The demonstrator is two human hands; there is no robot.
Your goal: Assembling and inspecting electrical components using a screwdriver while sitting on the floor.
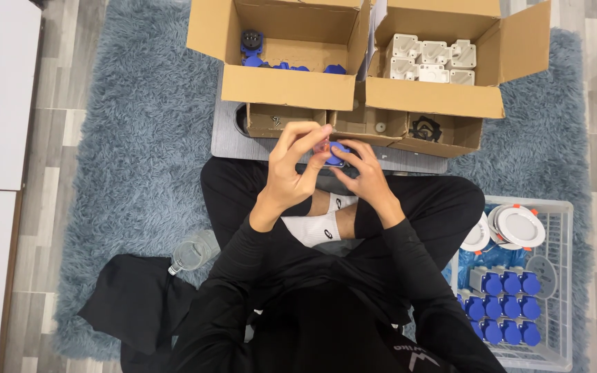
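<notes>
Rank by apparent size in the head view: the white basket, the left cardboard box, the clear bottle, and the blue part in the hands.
1. Left cardboard box
2. White basket, partly cropped, so nearly tied
3. Clear bottle
4. Blue part

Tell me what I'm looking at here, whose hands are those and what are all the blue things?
There is no machine here. A camera worn on a person's head looks straight down, so you see that person's own arms and crossed legs as they sit on a fluffy blue rug.

The left hand and the right hand together hold a small blue plastic part in front of the body.

Ahead are cardboard boxes: one box with blue parts, one box with white parts, and smaller trays holding little pieces.

To the person's right stands a white basket with rows of blue finished pieces and round white discs. A clear bottle lies by the left knee.
</notes>
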